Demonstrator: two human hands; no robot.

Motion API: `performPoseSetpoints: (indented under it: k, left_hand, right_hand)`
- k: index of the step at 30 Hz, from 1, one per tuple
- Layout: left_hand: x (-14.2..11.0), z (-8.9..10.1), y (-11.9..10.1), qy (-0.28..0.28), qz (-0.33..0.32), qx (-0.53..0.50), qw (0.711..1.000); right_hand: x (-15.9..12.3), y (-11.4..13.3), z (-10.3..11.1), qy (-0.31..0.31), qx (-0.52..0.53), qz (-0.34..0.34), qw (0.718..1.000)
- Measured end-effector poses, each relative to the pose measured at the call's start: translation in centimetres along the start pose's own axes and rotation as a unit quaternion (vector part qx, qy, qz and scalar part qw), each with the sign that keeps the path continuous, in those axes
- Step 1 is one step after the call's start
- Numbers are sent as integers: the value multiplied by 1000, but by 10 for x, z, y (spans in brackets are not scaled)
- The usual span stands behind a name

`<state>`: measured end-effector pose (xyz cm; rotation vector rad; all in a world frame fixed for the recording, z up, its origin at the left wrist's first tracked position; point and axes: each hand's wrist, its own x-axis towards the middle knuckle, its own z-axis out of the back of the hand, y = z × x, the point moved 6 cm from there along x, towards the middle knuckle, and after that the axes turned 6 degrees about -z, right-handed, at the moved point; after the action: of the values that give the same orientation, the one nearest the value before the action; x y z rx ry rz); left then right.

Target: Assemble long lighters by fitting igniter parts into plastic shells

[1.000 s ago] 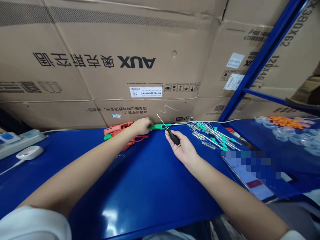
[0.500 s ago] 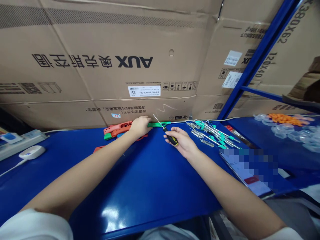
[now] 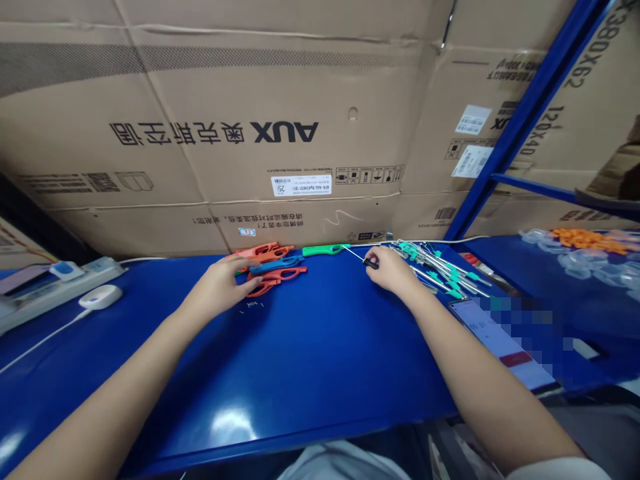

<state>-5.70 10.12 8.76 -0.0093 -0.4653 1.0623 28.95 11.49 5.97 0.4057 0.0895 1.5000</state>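
My left hand (image 3: 217, 285) is at the pile of coloured plastic handles, thumb and fingers apart around their left ends. A red handle (image 3: 283, 273) with a trigger-like opening lies in front, a blue handle (image 3: 280, 264) behind it and an orange-red one (image 3: 263, 251) at the back. My right hand (image 3: 393, 268) is closed on a screwdriver (image 3: 370, 263), its thin shaft pointing left. Near the tip lies a green lighter-like handle (image 3: 323, 250) against the cardboard. Right of my right hand lies a heap of metal rods with green ends (image 3: 445, 267).
A large cardboard sheet (image 3: 225, 80) stands along the back of the blue table (image 3: 320, 360). A phone (image 3: 505, 347) lies at right, with clear and orange plastic parts (image 3: 590, 240) beyond the blue post (image 3: 530, 113). A power strip (image 3: 65, 290) and white round device (image 3: 100, 297) are at left.
My left hand has moved from the green handle leftward to the pile of handles. My right hand has shifted right with the screwdriver, now held lower and flatter. The view has turned slightly left.
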Motion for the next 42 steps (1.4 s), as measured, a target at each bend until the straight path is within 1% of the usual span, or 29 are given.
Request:
performPoseSetpoints:
  k: [2, 4, 6, 7, 9, 11, 12, 14, 19, 22, 25, 27, 30, 32, 33, 34, 35, 36, 37, 38, 39, 40, 42]
  left_hand:
    - [-10, 5, 16, 5, -3, 5, 1000]
    - [-14, 11, 35, 26, 9, 18, 999]
    - [-17, 21, 50, 12, 21, 29, 999]
    - [-18, 23, 56, 27, 28, 21, 999]
    - [-22, 22, 63, 79, 34, 0, 996]
    - [-26, 16, 65, 140, 40, -11, 989]
    - [-28, 13, 65, 161, 44, -10, 986]
    - [-30, 8, 64, 182, 47, 2, 982]
    - [-26, -5, 62, 179, 22, -8, 984]
    - [-23, -9, 65, 170, 20, -17, 985]
    - [-23, -7, 65, 168, 17, -30, 985]
    - [-24, -2, 62, 165, 17, -41, 985]
    - [-25, 5, 55, 160, 7, -76, 984]
    - [-25, 5, 45, 158, -10, -100, 982]
    - [-25, 4, 38, 155, -23, -108, 982]
    - [-24, 2, 29, 145, -38, -109, 983]
    - [-23, -1, 18, 133, -52, -108, 984]
    - [-23, -6, 6, 123, -65, -108, 984]
    - [-22, -10, -6, 108, -74, -108, 985]
    - [-22, -15, -18, 90, -79, -105, 987]
    - [-23, -20, -30, 73, -81, -101, 989]
    - [-24, -25, -40, 61, -78, -100, 990]
    - [-27, -36, -55, 66, -65, -122, 988]
  right_hand:
    - [0, -3, -6, 10, -24, -13, 1000]
    - [1, -5, -11, 14, -54, -25, 998]
    - [2, -7, -15, 17, -79, -34, 996]
    - [3, -8, -17, 19, -90, -38, 995]
    - [4, -10, -19, 23, -105, -42, 993]
    - [5, -11, -20, 27, -116, -45, 992]
    - [5, -11, -21, 28, -120, -47, 991]
    - [4, -11, -23, 30, -126, -50, 990]
    - [-1, -6, -24, 20, -133, -49, 990]
    - [-5, 0, -20, -10, -123, -41, 991]
    - [-8, 8, -15, -50, -91, -9, 995]
    - [-9, 15, -15, -63, -62, 26, 996]
    - [-16, 31, -15, -66, 18, 101, 993]
    - [-26, 47, -11, -63, 102, 161, 980]
    - [-33, 55, -9, -54, 145, 196, 968]
    - [-41, 65, -7, -40, 180, 233, 955]
    - [-50, 75, -6, -7, 197, 276, 941]
    - [-58, 84, -7, 30, 199, 314, 928]
    - [-64, 90, -7, 59, 190, 333, 922]
    - [-67, 92, -7, 73, 179, 331, 924]
    - [-68, 92, -7, 72, 162, 322, 930]
    - [-67, 90, -6, 63, 143, 312, 937]
    - [-62, 86, -3, 32, 111, 301, 947]
